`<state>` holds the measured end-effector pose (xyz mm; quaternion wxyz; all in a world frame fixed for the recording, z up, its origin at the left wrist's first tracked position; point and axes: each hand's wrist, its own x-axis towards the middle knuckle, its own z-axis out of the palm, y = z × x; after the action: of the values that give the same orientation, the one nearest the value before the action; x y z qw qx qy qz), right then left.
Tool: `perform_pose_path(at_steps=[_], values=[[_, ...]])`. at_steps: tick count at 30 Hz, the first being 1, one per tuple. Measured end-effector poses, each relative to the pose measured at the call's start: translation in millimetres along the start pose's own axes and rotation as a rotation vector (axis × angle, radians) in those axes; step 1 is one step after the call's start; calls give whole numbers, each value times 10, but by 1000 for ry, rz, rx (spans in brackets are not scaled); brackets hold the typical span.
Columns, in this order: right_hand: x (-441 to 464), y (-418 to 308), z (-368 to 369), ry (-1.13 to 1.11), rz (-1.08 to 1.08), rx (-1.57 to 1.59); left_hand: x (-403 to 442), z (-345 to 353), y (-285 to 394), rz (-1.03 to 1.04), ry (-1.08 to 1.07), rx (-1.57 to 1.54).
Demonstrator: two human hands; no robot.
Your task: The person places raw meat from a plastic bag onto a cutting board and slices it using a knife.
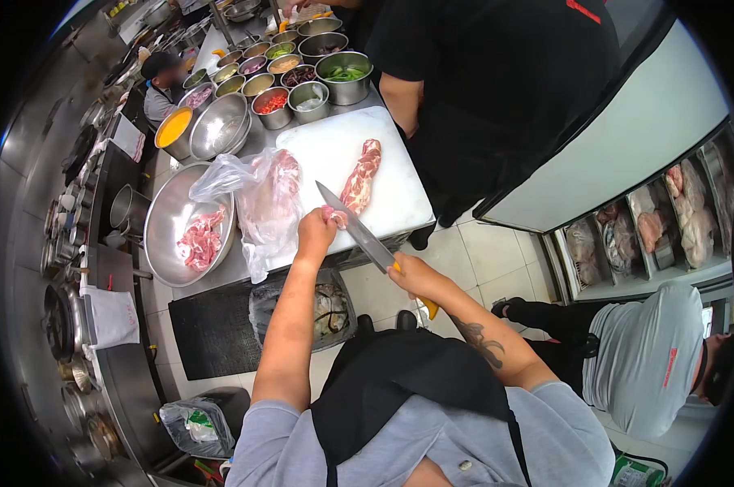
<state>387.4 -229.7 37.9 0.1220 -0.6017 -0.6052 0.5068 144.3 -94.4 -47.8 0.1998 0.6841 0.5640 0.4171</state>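
Observation:
My right hand (420,278) is wrapped round the yellow handle of a long knife (359,231), its blade slanting up and left over the edge of a white cutting board (326,134). Close to the blade, my left hand (316,233) pinches a small piece of meat (334,216). A long piece of raw meat (362,174) lies on the board, just beyond the blade. Left of it, more meat rests in a clear plastic bag (269,199). Cut meat pieces (200,239) sit in a large steel bowl (157,223).
Steel containers of chopped ingredients (273,104) stand behind the board. A person in black (480,89) is close at the right. Another person (647,349) is near the open freezer (651,235). A lined bin (306,312) sits below the counter.

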Motion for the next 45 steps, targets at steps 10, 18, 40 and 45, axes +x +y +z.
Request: perform_pose_path(at_steps=[10,18,40,45], values=[[-881,190,-209,-53,82,-262,-147,-305,-59,21,-13,198],[-1031,435,-147,33,-45,-305,-91,-1351,346,-120,107,-78],[1286,-69,-663,77,2,544,-125,-1084,422,136,219,136],[1576,-48,-450,126,-107,510,-87,-72,461,154,86,-43]])
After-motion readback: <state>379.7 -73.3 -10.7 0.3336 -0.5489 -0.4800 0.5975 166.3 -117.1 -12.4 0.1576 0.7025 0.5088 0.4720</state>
